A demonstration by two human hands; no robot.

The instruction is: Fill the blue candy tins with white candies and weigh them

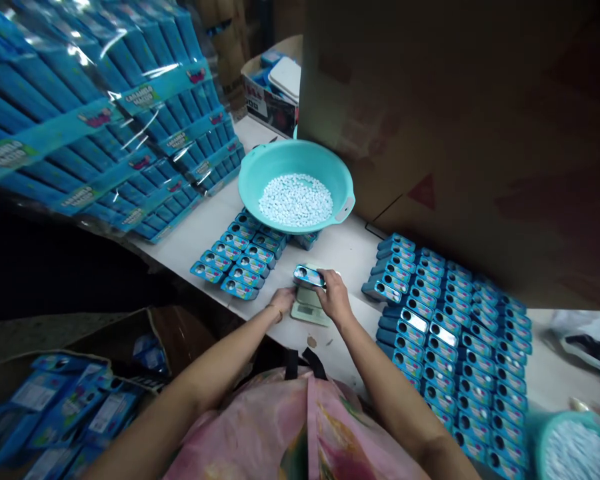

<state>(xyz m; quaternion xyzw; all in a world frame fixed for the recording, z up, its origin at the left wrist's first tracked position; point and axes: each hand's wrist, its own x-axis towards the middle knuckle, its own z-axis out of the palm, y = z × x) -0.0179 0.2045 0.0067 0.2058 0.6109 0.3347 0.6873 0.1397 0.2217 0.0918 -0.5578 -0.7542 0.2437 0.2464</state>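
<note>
My right hand (335, 295) is closed on one end of a small blue box (307, 275) with a dark hole in its top panel. The box is over a pale kitchen scale (311, 316); whether it touches the plate I cannot tell. At the scale's left edge is my left hand (283, 302), low over the table, its fingers blurred and partly hidden. Beyond them stands a turquoise basin (250, 185) holding small white candies (296, 200). Rows of similar blue boxes (240, 259) stand to the left of the scale.
Many blue boxes (445, 333) fill the table's right side in rows. A tall cardboard carton (430, 153) rises behind them. Plastic-wrapped stacks of blue packs (105, 127) tower at left. A second basin (545, 440) sits bottom right, and an open carton (75, 350) of blue packaging bottom left.
</note>
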